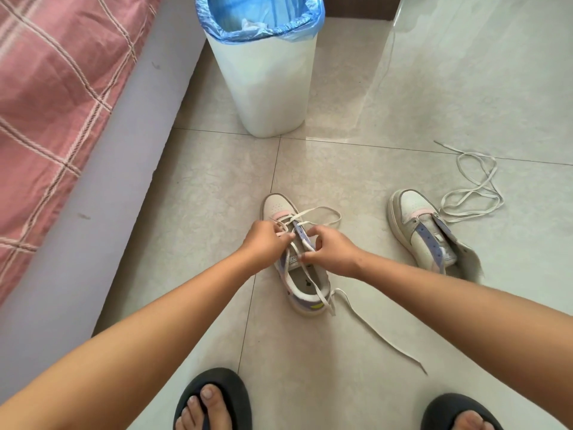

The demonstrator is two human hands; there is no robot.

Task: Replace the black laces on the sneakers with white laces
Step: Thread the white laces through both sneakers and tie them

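Both hands work over the near sneaker (296, 262) on the floor tiles (217, 181): L hand (265, 240) pinches the white lace (313, 212) at the eyelets w/ curled fingers, R hand (333, 248) has thumb & fingers curled onto the same lace by the tongue. One lace end trails over the heel and out across the tiles twd the right. 2nd sneaker (424, 231) sits unlaced to the right, another loose white lace (474, 187) just beyond it; white bin (273, 88) w/ blue liner stands behind, bed (55, 88) at left.

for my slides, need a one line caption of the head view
Both hands thread a white lace through one sneaker; the other sneaker waits unlaced.
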